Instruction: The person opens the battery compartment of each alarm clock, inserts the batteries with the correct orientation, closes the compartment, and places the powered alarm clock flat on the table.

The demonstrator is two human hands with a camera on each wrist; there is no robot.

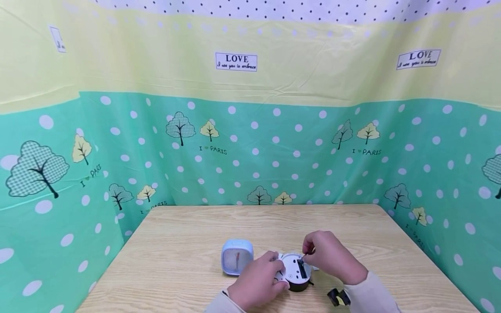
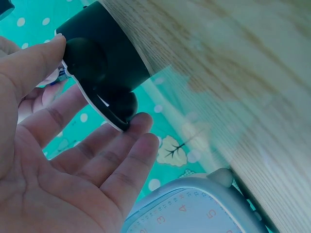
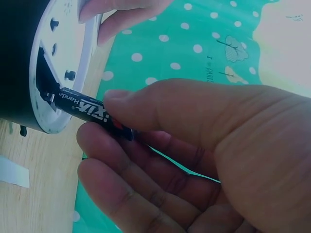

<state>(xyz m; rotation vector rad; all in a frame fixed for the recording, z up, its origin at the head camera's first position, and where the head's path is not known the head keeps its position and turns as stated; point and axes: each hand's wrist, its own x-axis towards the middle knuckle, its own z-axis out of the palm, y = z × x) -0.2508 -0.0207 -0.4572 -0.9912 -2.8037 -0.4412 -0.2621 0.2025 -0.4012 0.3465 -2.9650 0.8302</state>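
Observation:
A round alarm clock (image 1: 290,266) with a dark body and white back stands low over the table, its back turned up and its battery slot uncovered. My left hand (image 1: 258,278) holds its side between thumb and fingers; the left wrist view shows the dark rounded casing (image 2: 102,53). Between the thumb and fingers of my right hand (image 1: 330,256) is a black battery (image 3: 85,106). One end of the battery is at the slot's edge, tilted out of it, as the right wrist view shows. The clock's face is hidden.
A light blue square alarm clock (image 1: 237,257) stands on the wooden table (image 1: 188,243), left of the round one. Near my right sleeve lies a small black and yellow object (image 1: 338,298). A white flat piece (image 3: 13,172) lies beside the round clock.

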